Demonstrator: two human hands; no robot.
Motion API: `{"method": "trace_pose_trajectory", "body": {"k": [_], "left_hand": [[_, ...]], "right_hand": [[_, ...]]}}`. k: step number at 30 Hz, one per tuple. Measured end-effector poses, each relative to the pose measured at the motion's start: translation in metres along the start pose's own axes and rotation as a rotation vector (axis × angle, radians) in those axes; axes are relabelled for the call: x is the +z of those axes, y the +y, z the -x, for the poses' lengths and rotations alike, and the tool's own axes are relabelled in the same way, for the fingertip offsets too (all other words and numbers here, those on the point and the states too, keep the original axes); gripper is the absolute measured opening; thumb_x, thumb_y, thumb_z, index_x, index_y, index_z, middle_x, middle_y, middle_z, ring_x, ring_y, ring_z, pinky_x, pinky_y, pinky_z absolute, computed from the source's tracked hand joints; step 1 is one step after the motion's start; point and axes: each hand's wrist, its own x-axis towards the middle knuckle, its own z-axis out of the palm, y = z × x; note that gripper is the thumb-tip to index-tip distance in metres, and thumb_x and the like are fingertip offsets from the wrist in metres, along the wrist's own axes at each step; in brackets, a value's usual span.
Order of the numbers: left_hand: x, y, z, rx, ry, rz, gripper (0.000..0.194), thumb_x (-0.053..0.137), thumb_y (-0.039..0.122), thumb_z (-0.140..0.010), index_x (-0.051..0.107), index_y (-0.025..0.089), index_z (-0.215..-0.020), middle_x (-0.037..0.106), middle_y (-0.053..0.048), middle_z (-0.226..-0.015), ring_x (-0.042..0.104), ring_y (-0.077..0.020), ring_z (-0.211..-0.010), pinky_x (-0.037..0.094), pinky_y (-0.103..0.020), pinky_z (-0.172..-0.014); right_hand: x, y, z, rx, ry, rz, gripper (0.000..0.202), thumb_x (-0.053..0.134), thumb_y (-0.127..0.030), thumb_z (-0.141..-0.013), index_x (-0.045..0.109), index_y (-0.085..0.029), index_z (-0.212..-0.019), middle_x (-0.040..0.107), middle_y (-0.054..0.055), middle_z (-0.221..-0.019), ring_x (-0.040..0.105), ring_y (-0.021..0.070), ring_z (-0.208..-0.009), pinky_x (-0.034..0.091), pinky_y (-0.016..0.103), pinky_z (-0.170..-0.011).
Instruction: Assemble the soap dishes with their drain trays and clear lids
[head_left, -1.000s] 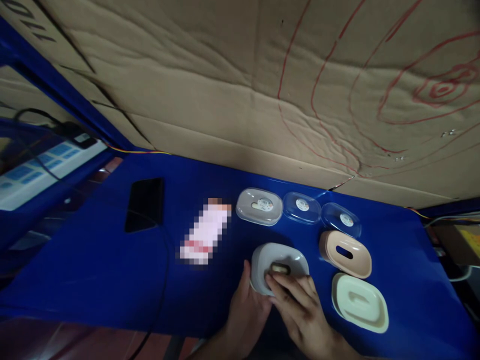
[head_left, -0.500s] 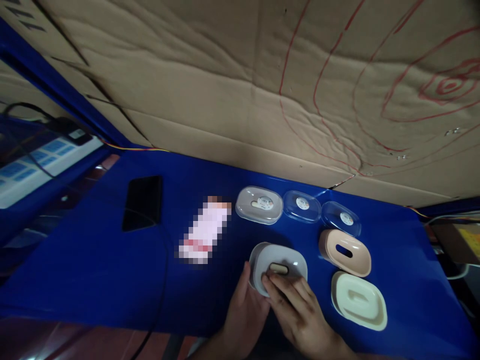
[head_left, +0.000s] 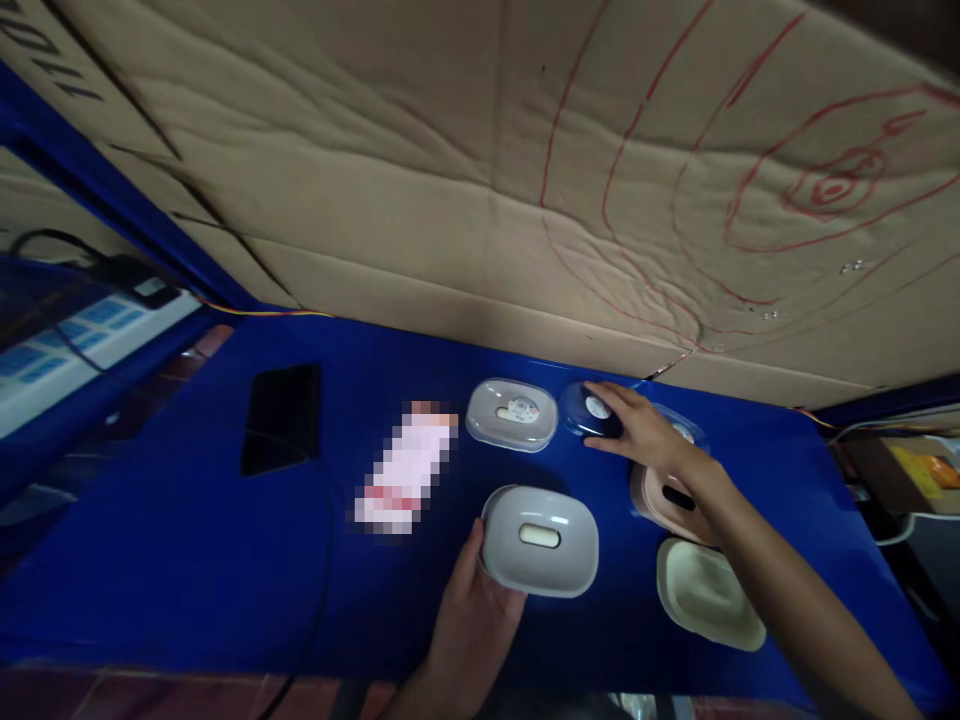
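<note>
My left hand (head_left: 480, 620) holds a grey oval soap dish (head_left: 502, 555) by its left side, with the thumb along the edge and the fingers underneath. A pale insert shows in the dish's central slot. Farther back, my right hand (head_left: 637, 425) grips a clear plastic lid (head_left: 576, 410) with a round label, thumb at its near edge and fingers at its far edge. The lid still lies on the table. To its left sits a grey dish under a clear lid (head_left: 491, 430). Another clear lid (head_left: 694, 432) is partly hidden behind my right hand.
A peach dish (head_left: 652, 497) and a cream dish (head_left: 705, 590) stand at the right, partly beneath my forearm. A blurred pink-white item (head_left: 409, 470) and a black flat device (head_left: 281, 420) with a cable lie leftward on the blue table (head_left: 187, 540). A cardboard wall (head_left: 375, 200) rises behind.
My right hand has left the grey dish and moved up and right to the middle clear lid. My left hand keeps hold of the grey dish. The view has shifted slightly.
</note>
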Motion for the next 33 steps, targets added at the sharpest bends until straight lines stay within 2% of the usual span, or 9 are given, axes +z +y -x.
{"method": "trace_pose_trajectory", "body": {"k": [2, 4, 6, 8, 10, 14, 21, 28, 33], "left_hand": [[0.006, 0.003, -0.002, -0.022, 0.050, 0.058, 0.053, 0.031, 0.010, -0.090, 0.081, 0.019, -0.108, 0.074, 0.002, -0.129, 0.016, -0.0113, -0.157, 0.027, -0.047, -0.123], [0.014, 0.005, -0.005, -0.040, 0.058, 0.147, 0.052, 0.030, 0.019, -0.096, 0.078, 0.018, -0.115, 0.073, -0.003, -0.131, 0.026, -0.0182, -0.156, 0.039, -0.051, -0.116], [0.024, 0.004, -0.009, -0.059, 0.021, 0.219, 0.047, 0.035, 0.030, -0.101, 0.076, 0.020, -0.122, 0.071, -0.004, -0.136, 0.036, -0.0230, -0.153, 0.039, -0.050, -0.118], [0.033, 0.003, -0.011, -0.085, -0.018, 0.274, 0.041, 0.046, 0.039, -0.102, 0.075, 0.021, -0.124, 0.069, -0.004, -0.140, 0.043, -0.0255, -0.149, 0.031, -0.046, -0.125], [0.040, 0.001, -0.011, -0.101, -0.056, 0.326, 0.039, 0.051, 0.042, -0.101, 0.075, 0.021, -0.124, 0.070, -0.005, -0.139, 0.042, -0.0264, -0.150, 0.023, -0.046, -0.129], [0.044, -0.001, -0.005, -0.094, -0.121, 0.434, 0.037, 0.048, 0.038, -0.104, 0.076, 0.020, -0.122, 0.075, -0.005, -0.132, 0.040, -0.0245, -0.152, 0.016, -0.045, -0.131], [0.041, -0.004, -0.010, -0.126, 0.001, 0.442, 0.033, 0.050, 0.031, -0.105, 0.078, 0.019, -0.117, 0.080, -0.004, -0.121, 0.059, -0.0218, -0.137, 0.022, -0.039, -0.130], [0.041, -0.008, -0.016, -0.094, -0.128, 0.386, 0.041, 0.057, 0.043, -0.100, 0.072, 0.017, -0.128, 0.078, -0.007, -0.126, 0.059, -0.0272, -0.136, 0.028, -0.044, -0.127], [0.047, -0.006, -0.012, -0.087, -0.092, 0.386, 0.036, 0.061, 0.042, -0.098, 0.077, 0.018, -0.120, 0.077, -0.008, -0.127, 0.053, -0.0280, -0.142, 0.025, -0.043, -0.128]], "right_hand": [[-0.004, -0.013, 0.013, 0.040, 0.067, -0.018, 0.079, 0.070, -0.052, -0.092, 0.041, -0.017, -0.157, 0.055, 0.022, -0.148, 0.057, 0.0346, -0.134, 0.046, 0.054, -0.112], [-0.008, -0.043, 0.038, 0.054, 0.106, -0.064, 0.082, 0.068, -0.051, -0.094, 0.032, -0.020, -0.161, 0.050, 0.019, -0.154, 0.051, 0.0334, -0.140, 0.045, 0.054, -0.114], [-0.010, -0.079, 0.063, -0.042, 0.015, -0.106, 0.087, 0.069, -0.053, -0.092, 0.028, -0.024, -0.163, 0.046, 0.016, -0.158, 0.048, 0.0332, -0.143, 0.048, 0.052, -0.112], [-0.008, -0.108, 0.082, -0.116, -0.058, -0.098, 0.089, 0.072, -0.053, -0.089, 0.030, -0.024, -0.162, 0.043, 0.016, -0.160, 0.047, 0.0349, -0.144, 0.050, 0.052, -0.111], [-0.004, -0.125, 0.091, -0.144, -0.035, -0.072, 0.088, 0.073, -0.051, -0.089, 0.032, -0.023, -0.161, 0.042, 0.017, -0.160, 0.047, 0.0369, -0.143, 0.050, 0.055, -0.110], [0.008, -0.125, 0.093, -0.172, 0.065, -0.088, 0.086, 0.075, -0.049, -0.087, 0.036, -0.022, -0.158, 0.043, 0.020, -0.155, 0.048, 0.0381, -0.141, 0.052, 0.054, -0.107], [0.023, -0.114, 0.093, -0.103, -0.076, -0.227, 0.093, 0.081, -0.032, -0.081, 0.031, -0.022, -0.159, 0.039, 0.019, -0.157, 0.043, 0.0353, -0.145, 0.049, 0.050, -0.112], [0.014, -0.101, 0.093, -0.068, -0.161, -0.256, 0.113, 0.087, -0.059, -0.074, 0.023, -0.029, -0.161, 0.037, 0.018, -0.160, 0.042, 0.0369, -0.146, 0.048, 0.053, -0.114], [0.021, -0.107, 0.098, -0.133, -0.054, -0.169, 0.102, 0.079, -0.054, -0.085, 0.021, -0.025, -0.163, 0.033, 0.021, -0.161, 0.037, 0.0389, -0.149, 0.046, 0.055, -0.114]]}}
